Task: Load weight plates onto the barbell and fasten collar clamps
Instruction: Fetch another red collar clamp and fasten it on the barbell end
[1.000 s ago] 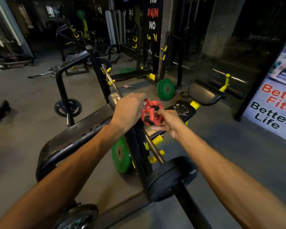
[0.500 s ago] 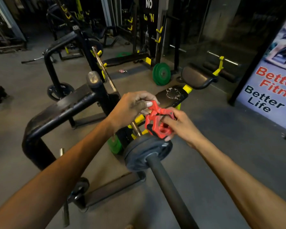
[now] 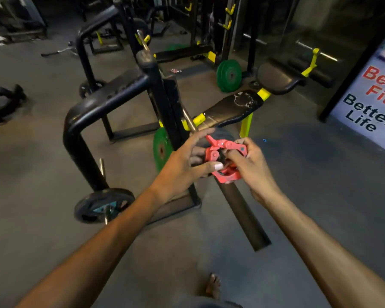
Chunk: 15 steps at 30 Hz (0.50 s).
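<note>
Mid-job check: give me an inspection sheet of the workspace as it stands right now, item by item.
Surface: grey gym floor.
Job's things: red collar clamp sits around the barbell sleeve, close to a black plate; its lever looks raised, so it is likely not yet latched.
Clutter: green plate leaning by the black rack; small wrapper on the floor.
Grippers: left hand and right hand both grip the clamp.
Cables: nothing seen.
Surroundings: bench, two green plates standing beyond it, banner at the right.
</note>
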{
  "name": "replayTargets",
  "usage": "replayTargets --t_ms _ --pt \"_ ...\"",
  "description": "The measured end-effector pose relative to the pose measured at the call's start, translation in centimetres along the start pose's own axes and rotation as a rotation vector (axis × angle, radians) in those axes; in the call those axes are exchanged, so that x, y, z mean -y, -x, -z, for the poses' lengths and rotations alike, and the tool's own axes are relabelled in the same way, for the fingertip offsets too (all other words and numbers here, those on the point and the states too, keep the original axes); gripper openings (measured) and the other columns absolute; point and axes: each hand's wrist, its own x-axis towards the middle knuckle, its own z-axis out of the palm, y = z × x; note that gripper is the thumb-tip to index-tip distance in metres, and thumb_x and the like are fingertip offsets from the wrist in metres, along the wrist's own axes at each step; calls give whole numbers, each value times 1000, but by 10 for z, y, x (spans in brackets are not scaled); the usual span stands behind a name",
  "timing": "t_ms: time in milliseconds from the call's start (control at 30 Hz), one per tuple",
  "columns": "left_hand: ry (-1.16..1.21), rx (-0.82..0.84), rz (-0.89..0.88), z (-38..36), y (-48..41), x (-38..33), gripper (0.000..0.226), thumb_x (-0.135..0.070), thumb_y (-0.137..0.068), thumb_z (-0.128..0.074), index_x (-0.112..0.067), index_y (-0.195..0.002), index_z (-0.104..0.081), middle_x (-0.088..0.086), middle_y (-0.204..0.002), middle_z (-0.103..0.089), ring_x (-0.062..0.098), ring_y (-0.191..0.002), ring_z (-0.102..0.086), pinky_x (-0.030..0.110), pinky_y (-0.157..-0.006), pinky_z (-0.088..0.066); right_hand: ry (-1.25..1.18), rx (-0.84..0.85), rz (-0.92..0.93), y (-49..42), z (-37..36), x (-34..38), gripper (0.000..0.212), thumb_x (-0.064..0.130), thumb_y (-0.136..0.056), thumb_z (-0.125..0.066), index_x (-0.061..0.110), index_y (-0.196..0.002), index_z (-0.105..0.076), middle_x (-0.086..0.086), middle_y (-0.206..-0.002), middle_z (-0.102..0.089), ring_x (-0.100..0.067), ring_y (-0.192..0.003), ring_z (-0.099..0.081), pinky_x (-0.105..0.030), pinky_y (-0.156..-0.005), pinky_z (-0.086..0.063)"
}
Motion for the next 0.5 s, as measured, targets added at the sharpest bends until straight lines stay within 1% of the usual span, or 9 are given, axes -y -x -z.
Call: replayTargets --t_ms 33,100,167,200,233,300,400,433,500 --pt "17 7 16 -1 13 4 77 -18 -84 -79 -33 -148 -40 5 -108 -73 21 -97 -73 40 -84 -58 11 7 -4 13 -2 -2 10 11 -94 -66 12 -96 -56 13 -67 -62 1 -58 -60 -19 -51 -48" --pt "36 23 12 -6 41 14 81 -15 -84 -78 -30 -152 -37 -1 -102 -74 16 -96 -72 35 -90 -57 57 36 -11 41 -4 -8 12 8 -93 -68 12 -93 -56 14 -69 -61 1 -62 -56 -17 -57 -45" --pt "66 42 9 -14 66 25 83 -10 -84 -78 -25 -154 -35 -3 -102 -74 12 -95 -71 30 -93 -54 81 72 -24 71 -4 -15 16 10 -92 -70 4 -97 -57 6 -78 -60 -4 -70 -55 -23 -64 -46" --pt "85 53 12 -19 78 31 84 -7 -84 -77 -24 -154 -35 -3 -102 -73 10 -96 -70 29 -94 -52 88 95 -31 87 -3 -18 22 15 -90 -70 2 -102 -57 2 -83 -61 -7 -75 -56 -28 -67 -47" --pt "99 66 20 -24 88 37 84 -7 -84 -77 -23 -154 -34 -3 -102 -73 9 -97 -69 29 -95 -52 91 117 -49 102 -1 -21 28 20 -88 -70 3 -107 -59 2 -87 -63 -9 -79 -57 -32 -71 -48" --pt "111 98 37 -36 106 49 83 -8 -85 -76 -25 -154 -34 -4 -101 -71 7 -98 -68 29 -97 -52 78 150 -111 131 5 -25 34 28 -88 -70 10 -116 -62 4 -94 -68 -9 -85 -62 -31 -75 -53" --pt "67 148 45 -53 119 65 85 -16 -83 -79 -32 -154 -35 -11 -98 -68 2 -97 -65 28 -95 -50 74 120 -191 163 18 -33 31 32 -94 -71 20 -122 -65 6 -98 -72 -7 -85 -69 -24 -69 -55" --pt "49 155 43 -60 120 69 86 -17 -82 -80 -33 -153 -35 -13 -97 -69 0 -96 -65 26 -93 -49 91 79 -203 169 22 -37 29 34 -95 -70 22 -121 -66 7 -97 -73 -7 -84 -69 -27 -70 -57" --pt "57 147 48 -75 122 72 86 -14 -80 -81 -30 -153 -37 -11 -100 -70 0 -95 -67 22 -91 -49 98 -21 -220 176 29 -46 24 35 -95 -70 23 -115 -70 3 -96 -74 -12 -87 -71 -43 -77 -61"
